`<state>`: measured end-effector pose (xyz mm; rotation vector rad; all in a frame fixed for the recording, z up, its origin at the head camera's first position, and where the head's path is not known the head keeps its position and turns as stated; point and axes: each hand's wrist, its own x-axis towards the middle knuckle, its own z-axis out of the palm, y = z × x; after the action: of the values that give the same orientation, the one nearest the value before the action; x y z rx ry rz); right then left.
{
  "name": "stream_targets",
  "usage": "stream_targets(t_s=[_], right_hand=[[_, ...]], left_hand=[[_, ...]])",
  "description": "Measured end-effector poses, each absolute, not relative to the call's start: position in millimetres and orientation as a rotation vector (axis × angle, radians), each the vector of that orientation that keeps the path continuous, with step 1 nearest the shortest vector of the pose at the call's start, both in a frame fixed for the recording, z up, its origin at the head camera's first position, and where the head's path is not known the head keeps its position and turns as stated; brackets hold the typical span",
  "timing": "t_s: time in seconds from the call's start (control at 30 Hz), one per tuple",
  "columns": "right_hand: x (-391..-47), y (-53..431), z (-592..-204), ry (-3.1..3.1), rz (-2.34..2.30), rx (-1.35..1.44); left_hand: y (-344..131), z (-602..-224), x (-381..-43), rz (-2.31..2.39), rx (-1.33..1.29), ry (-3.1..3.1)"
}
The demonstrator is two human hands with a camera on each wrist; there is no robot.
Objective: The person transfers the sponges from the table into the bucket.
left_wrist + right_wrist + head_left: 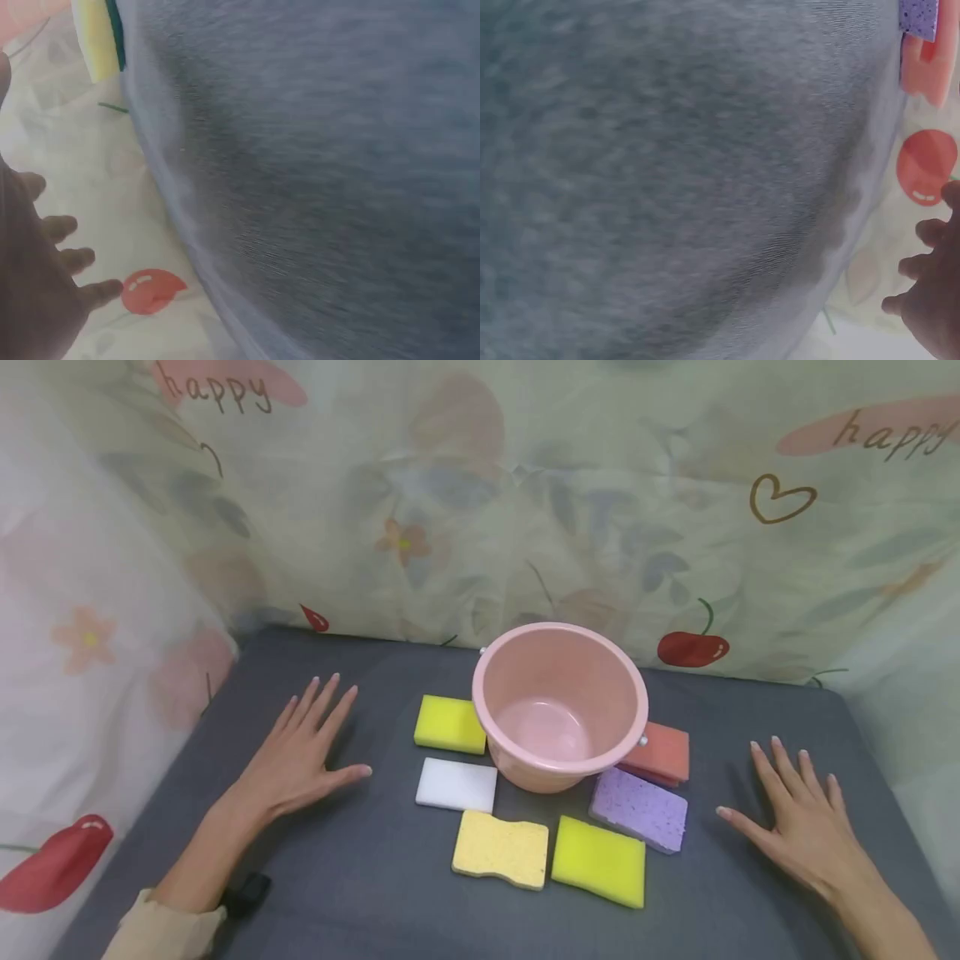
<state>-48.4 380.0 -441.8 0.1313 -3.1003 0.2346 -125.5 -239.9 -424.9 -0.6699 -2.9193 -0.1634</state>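
Note:
A pink bucket stands upright near the back of the table, with nothing inside it. Around its front and sides lie several sponges: a yellow one at its left, a white one, a pale yellow wavy-edged one, a bright yellow one, a purple one and a coral one partly hidden by the bucket. My left hand is spread with straight fingers, left of the sponges and holding nothing. On the far right, my right hand is likewise spread, apart from the purple sponge.
A dark grey cloth covers the table. Patterned curtains with cherries and lettering hang right behind its back edge and along both sides. A small black object sits at the left wrist.

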Motion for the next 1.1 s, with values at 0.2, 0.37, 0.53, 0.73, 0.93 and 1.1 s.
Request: stream_targets(t_s=[0.2,0.37,0.53,0.73,0.93,1.1], right_hand=[[-55.5,375.1,-433.9,-3.056,0.272,0.195],[-62.3,369.6,-426.5,-3.020,0.328,0.254],[-69.5,362.5,-419.0,-2.985,0.461,0.321],[-79.6,353.7,-411.5,-3.004,0.613,0.322],[-88.8,349.8,-409.3,-3.003,0.669,0.306],[-95.0,348.3,-413.4,-2.959,0.714,0.344]], left_hand=[[-226.7,-415.0,-137.0,-0.232,-0.747,-2.898],[-215.1,-407.2,-146.4,-0.263,-0.842,-2.834],[-202.9,-400.8,-153.6,-0.295,-0.887,-2.798],[-186.2,-392.8,-160.3,-0.402,-0.919,-2.822],[-171.1,-385.5,-169.2,-0.473,-0.976,-2.795],[-158.3,-380.9,-177.3,-0.561,-1.027,-2.795]])
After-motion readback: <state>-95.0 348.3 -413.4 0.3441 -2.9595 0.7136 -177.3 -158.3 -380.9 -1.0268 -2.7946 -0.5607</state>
